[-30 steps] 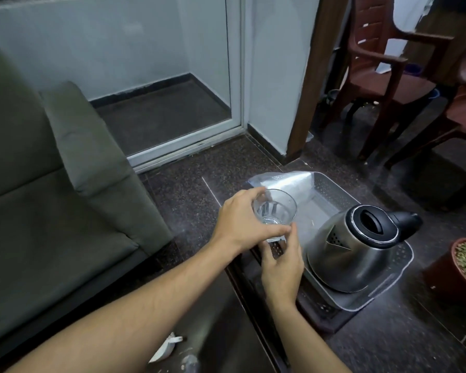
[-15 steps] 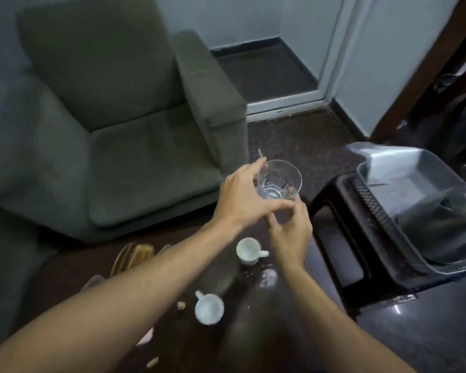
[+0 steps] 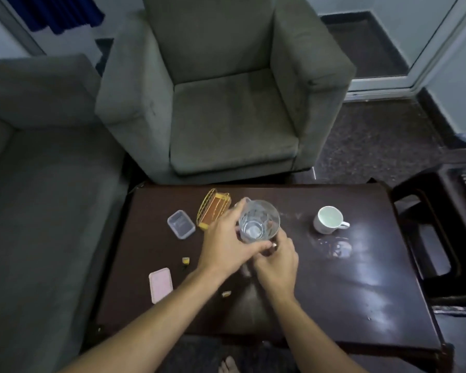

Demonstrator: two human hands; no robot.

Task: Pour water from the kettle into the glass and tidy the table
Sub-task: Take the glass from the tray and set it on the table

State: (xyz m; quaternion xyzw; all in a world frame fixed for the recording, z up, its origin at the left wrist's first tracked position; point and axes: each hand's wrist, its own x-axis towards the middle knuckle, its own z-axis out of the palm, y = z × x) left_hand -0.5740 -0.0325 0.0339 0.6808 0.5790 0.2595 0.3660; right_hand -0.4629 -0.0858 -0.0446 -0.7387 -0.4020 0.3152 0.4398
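Presently both hands are on the glass (image 3: 258,220). Left hand (image 3: 226,243): fingers wrapped round the glass's left wall, thumb laid across its near side, a firm grip. Right hand (image 3: 276,261): just below and to the right of the left one, fingers curled against the lower part of the glass and touching the left thumb. The glass is upright, mouth toward the camera, with a little water in the bottom. Whether its base meets the table (image 3: 334,305) cannot be told, as the hands cover that part.

Noted around the hands, on the dark tabletop:
- A yellow wire rack (image 3: 214,212) lies just beyond the left knuckles, partly hidden by them.
- A clear plastic box (image 3: 180,224) sits left of that hand, near but apart.
- A pink case (image 3: 160,284) lies flat, left of the left forearm.
- A small yellow scrap (image 3: 185,261) lies left of the left wrist, and a second scrap (image 3: 226,293) close by the forearm.
- A white cup (image 3: 328,223) stands upright well to the right of the right hand, handle pointing right, with a shiny wet patch (image 3: 336,247) just nearer than it.

Beyond the hands, past the table's far edge, stands a grey-green armchair (image 3: 226,103). A sofa (image 3: 38,184) of like cloth lies to the left, and a dark stool (image 3: 428,224) off the right end.
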